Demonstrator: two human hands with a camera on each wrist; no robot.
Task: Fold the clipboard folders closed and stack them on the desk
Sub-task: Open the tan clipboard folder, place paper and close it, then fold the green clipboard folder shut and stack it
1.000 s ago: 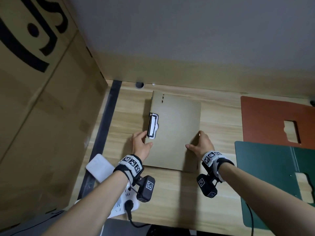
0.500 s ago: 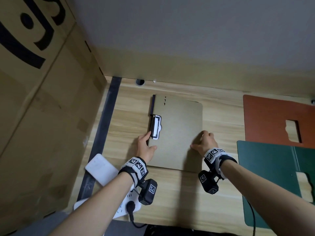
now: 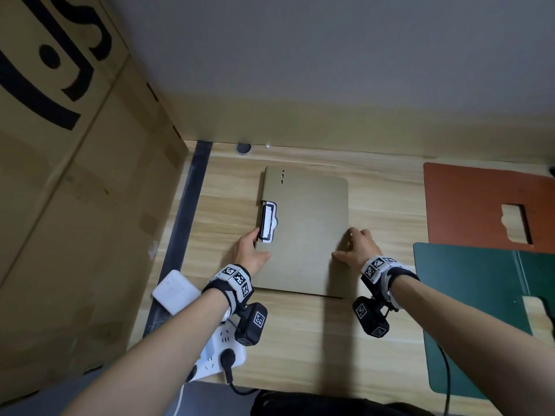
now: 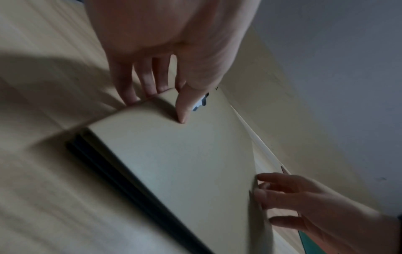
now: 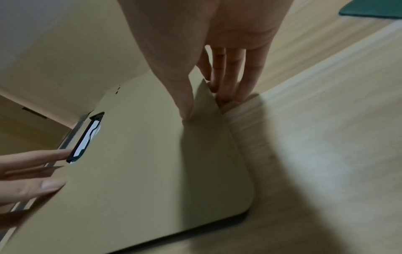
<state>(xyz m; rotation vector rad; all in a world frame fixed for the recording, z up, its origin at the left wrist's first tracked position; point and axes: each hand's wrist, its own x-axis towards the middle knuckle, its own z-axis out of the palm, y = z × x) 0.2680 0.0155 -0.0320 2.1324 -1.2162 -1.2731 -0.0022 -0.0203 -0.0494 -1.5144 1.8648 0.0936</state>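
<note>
A closed olive folder (image 3: pixel 306 232) lies flat on the wooden desk (image 3: pixel 300 340), its white-and-black clip (image 3: pixel 268 222) on the left edge. My left hand (image 3: pixel 261 244) pinches that left edge just below the clip, thumb on the cover and fingers under it (image 4: pixel 161 106). My right hand (image 3: pixel 344 244) pinches the right edge the same way, thumb on top (image 5: pixel 204 104). A red folder (image 3: pixel 468 202) and a green folder (image 3: pixel 468 295) lie spread open at the right.
A large cardboard box (image 3: pixel 75 205) walls off the left side. A white power strip (image 3: pixel 222 346) and a white adapter (image 3: pixel 175 291) sit at the front left by a black strip (image 3: pixel 186 220). The wall runs along the desk's back edge.
Both hands keep hold of the olive folder's edges. The folder has shifted only slightly on the desk, and the right fingers sit a little further along its edge.
</note>
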